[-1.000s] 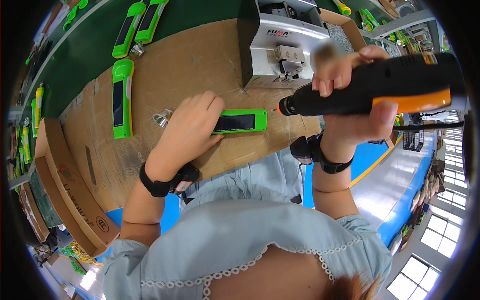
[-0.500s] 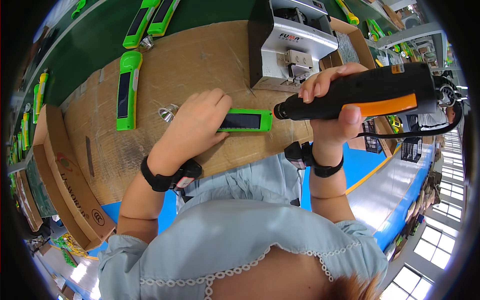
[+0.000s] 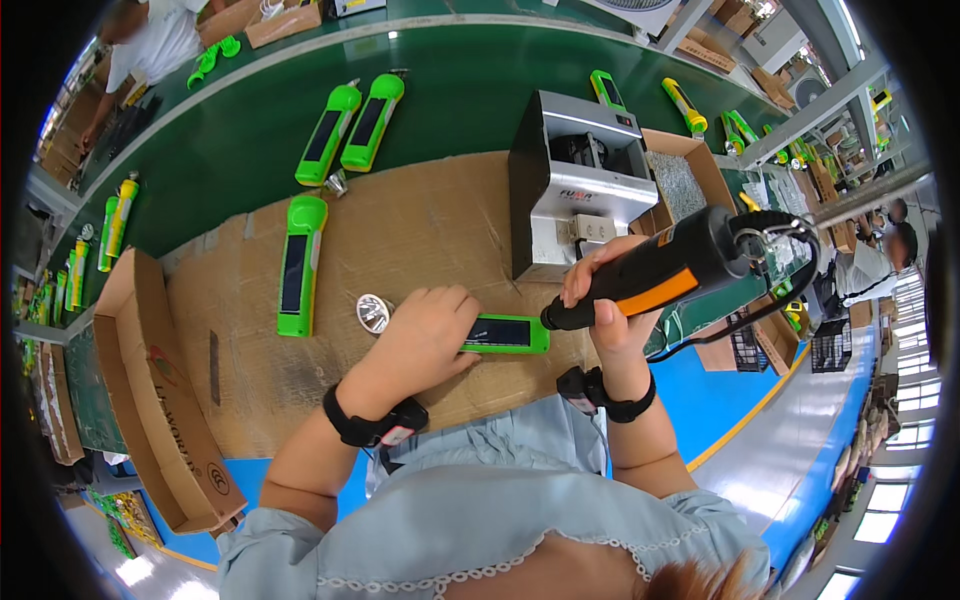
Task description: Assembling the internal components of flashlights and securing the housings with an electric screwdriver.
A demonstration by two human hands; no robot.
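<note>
A green flashlight [image 3: 520, 336] with a dark solar panel lies sideways on the cardboard sheet. My left hand [image 3: 425, 335] is closed over its left part and holds it down; its head is hidden under the fingers. A shiny reflector [image 3: 373, 313] shows just left of that hand. In my right hand [image 3: 610, 305] is a black and orange electric screwdriver [image 3: 690, 262], tilted with its tip against or very near the flashlight's right end. Whether the tip touches a screw cannot be made out. Another green flashlight [image 3: 299, 265] lies upright in view to the left.
Cardboard [image 3: 440, 210] covers the near worktop. Beyond my right hand stands a silver and black machine [image 3: 603, 200], beside a box of small metal parts [image 3: 680, 185]. Two green flashlights [image 3: 350, 125] lie on the green bench. An open carton [image 3: 150, 390] stands at left. The screwdriver's cable [image 3: 720, 330] hangs right.
The view has tilted up, showing more of the bench. The screwdriver's rear end has swung up and away while its tip stays by the flashlight's end. The reflector now faces more upward.
</note>
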